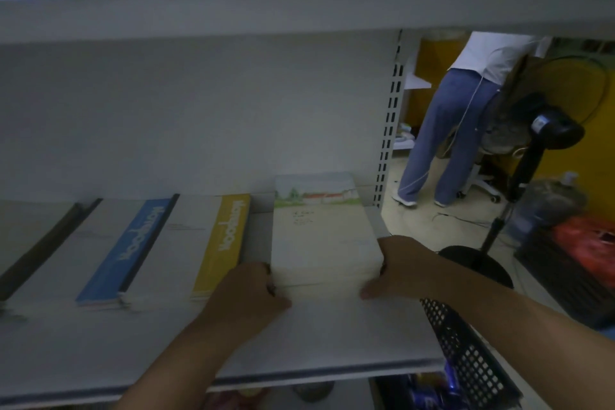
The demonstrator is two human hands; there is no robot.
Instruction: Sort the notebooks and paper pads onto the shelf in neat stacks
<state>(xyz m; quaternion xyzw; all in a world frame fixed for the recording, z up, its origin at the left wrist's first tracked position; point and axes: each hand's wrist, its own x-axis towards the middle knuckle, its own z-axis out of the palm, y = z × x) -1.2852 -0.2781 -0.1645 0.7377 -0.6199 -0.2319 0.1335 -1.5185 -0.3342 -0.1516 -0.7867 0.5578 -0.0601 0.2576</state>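
Note:
A stack of cream paper pads (321, 233), its top cover showing a small landscape picture, lies at the right end of the white shelf (332, 336). My left hand (248, 296) grips the stack's near left corner. My right hand (401, 268) holds its near right corner, thumb on the front edge. To the left lie a yellow-striped notebook stack (223, 243), a blue-striped notebook stack (133, 246) and a black-striped notebook (40, 243) at the far left.
An upper shelf (299, 0) overhangs the work area. A slotted upright (387, 130) ends the shelf at the right. A black mesh basket (466, 353) sits lower right. Beyond it stand a pedestal fan (532, 143), a crate (572, 253) and a person (449, 130).

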